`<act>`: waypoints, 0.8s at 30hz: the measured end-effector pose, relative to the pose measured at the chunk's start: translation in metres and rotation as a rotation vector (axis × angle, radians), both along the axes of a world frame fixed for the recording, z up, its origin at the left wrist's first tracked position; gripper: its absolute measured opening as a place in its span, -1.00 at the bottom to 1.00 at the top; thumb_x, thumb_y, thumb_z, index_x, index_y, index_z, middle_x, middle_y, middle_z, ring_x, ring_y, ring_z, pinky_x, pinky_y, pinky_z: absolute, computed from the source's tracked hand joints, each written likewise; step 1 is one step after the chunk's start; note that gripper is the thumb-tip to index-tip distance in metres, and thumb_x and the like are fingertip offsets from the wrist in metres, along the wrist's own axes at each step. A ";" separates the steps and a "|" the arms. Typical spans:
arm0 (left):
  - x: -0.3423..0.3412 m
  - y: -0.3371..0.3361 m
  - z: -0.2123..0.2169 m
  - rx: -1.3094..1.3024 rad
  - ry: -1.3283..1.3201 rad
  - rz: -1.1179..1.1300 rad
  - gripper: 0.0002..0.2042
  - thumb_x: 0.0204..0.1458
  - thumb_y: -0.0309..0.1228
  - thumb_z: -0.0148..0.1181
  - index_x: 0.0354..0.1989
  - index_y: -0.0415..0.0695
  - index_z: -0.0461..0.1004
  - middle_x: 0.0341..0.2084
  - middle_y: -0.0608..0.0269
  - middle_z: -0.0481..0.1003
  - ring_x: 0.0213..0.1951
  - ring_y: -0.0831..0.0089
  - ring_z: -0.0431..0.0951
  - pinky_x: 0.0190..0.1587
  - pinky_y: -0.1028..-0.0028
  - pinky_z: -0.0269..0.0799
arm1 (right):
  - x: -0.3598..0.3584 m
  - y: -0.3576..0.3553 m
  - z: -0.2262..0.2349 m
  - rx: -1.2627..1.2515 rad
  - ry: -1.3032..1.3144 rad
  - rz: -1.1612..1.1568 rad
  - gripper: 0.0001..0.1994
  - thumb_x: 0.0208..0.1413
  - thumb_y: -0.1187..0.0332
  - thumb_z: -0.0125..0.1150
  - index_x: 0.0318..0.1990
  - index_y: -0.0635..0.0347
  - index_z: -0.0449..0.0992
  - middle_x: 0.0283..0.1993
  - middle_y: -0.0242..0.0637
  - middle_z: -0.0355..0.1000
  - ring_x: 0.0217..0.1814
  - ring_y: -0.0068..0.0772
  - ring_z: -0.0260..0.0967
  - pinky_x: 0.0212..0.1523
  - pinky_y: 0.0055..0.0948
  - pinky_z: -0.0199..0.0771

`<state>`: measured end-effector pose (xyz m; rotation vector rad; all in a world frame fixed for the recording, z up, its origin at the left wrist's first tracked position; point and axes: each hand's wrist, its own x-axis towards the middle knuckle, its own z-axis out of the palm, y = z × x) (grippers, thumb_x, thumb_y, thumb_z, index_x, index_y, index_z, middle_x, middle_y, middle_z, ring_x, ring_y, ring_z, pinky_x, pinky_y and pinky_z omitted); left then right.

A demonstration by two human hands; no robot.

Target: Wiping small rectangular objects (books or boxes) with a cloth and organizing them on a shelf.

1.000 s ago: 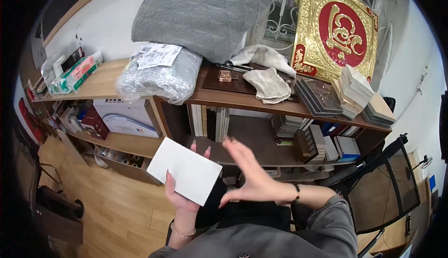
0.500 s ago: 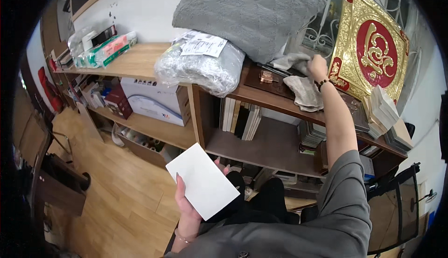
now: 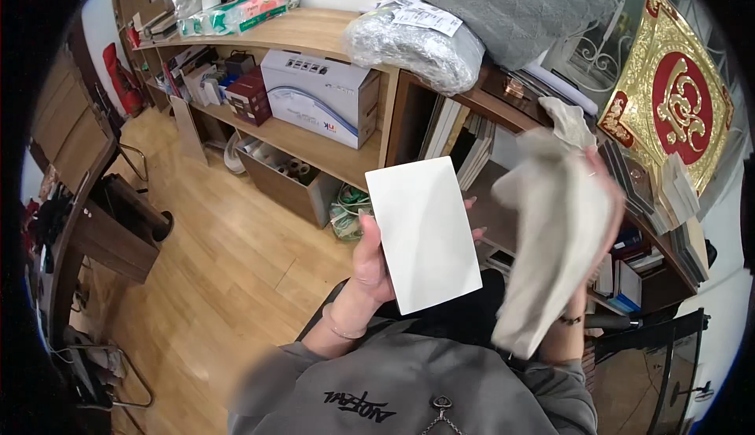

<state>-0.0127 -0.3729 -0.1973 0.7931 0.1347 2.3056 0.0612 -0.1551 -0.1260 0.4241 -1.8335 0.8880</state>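
Note:
In front of my body, my left hand (image 3: pixel 371 263) is closed round a plain white rectangular slab (image 3: pixel 429 234). My thumb lies along its left edge and the fingertips show past its right edge; whether it is a box or a book I cannot tell. A pale beige-grey cloth (image 3: pixel 546 254) hangs from my right hand (image 3: pixel 609 199), just right of the slab and apart from it. The cloth is smeared by motion and covers most of that hand's fingers.
Ahead stands a shelf unit (image 3: pixel 326 148) with a white carton (image 3: pixel 314 93), books and a drawer. On top lie a plastic-wrapped bundle (image 3: pixel 417 46), a grey cushion (image 3: pixel 503 2), tissue packs (image 3: pixel 240 14) and a gold-and-red plaque (image 3: pixel 676 97). A mesh-backed chair (image 3: pixel 653 372) stands lower right.
My right hand has lifted the cloth off the shelf top and brought it back toward me. The left hand has raised the white slab and turned it more upright. The view has swung left.

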 end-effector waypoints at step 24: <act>-0.008 0.026 -0.061 -0.364 -0.203 -0.047 -0.31 -0.26 -0.26 -0.07 0.15 -0.34 0.18 0.05 -0.07 0.32 0.08 0.12 0.34 0.15 0.26 0.25 | 0.096 -0.101 0.041 -0.206 0.745 0.995 -0.88 -0.11 0.62 0.27 -0.37 0.24 0.53 -0.15 -0.28 0.33 -0.10 -0.40 0.34 -0.15 -0.57 0.46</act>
